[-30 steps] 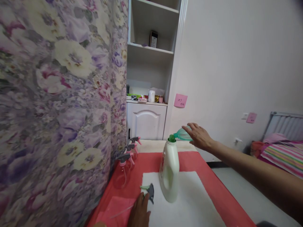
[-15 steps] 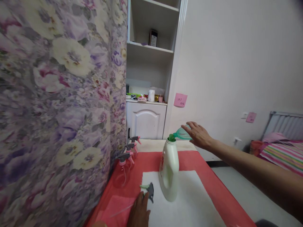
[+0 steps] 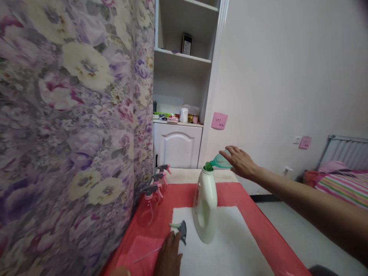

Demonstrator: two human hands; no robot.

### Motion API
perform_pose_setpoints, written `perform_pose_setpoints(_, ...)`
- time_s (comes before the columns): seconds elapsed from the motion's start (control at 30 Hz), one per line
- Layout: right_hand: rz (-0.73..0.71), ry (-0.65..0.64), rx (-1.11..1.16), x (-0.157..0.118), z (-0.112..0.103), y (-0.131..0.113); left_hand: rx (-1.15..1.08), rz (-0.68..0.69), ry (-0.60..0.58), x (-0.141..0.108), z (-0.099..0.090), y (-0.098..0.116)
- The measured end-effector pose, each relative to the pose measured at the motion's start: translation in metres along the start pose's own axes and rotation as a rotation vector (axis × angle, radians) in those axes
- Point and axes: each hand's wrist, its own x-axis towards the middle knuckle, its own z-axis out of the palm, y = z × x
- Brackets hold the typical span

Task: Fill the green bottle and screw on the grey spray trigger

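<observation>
My right hand (image 3: 240,161) is closed around a clear green bottle (image 3: 221,160), tipped nearly level with its neck pointing left. The bottle's neck meets a green funnel-like piece (image 3: 208,166) in the mouth of a pale-green, handled jug (image 3: 207,207). The jug stands upright on a white cloth (image 3: 230,237). Low in the view, my left hand (image 3: 169,256) has its fingers on a grey and light-green trigger spray head (image 3: 182,231) lying at the cloth's left edge. A thin tube (image 3: 148,253) runs out to the left of that hand. Its grip is partly hidden.
Several clear spray bottles with pink and grey triggers (image 3: 148,203) line the left side of the red-covered table (image 3: 244,199). A floral curtain (image 3: 86,134) hangs close on the left. Behind stands a white cupboard (image 3: 178,145); a bed (image 3: 342,184) is far right.
Almost nothing differs. The view shifts slightly; both hands, the tilted bottle and the jug keep their places relative to each other.
</observation>
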Motion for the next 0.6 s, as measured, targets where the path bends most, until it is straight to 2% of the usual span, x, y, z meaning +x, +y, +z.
perform_pose_setpoints(0.23, -0.055, 0.004, -0.058, 0.003, -0.006, 0.000, -0.046, 0.016, 0.114, 0.000, 0.016, -0.006)
perform_pose_setpoints(0.47, -0.099, 0.013, -0.124, 0.010, -0.013, -0.002, -0.052, 0.054, 0.081, -0.001, 0.007, -0.006)
perform_pose_setpoints(0.6, -0.120, 0.012, -0.158, 0.013, -0.016, -0.004, -0.070, 0.066, 0.105, -0.002, 0.008, -0.007)
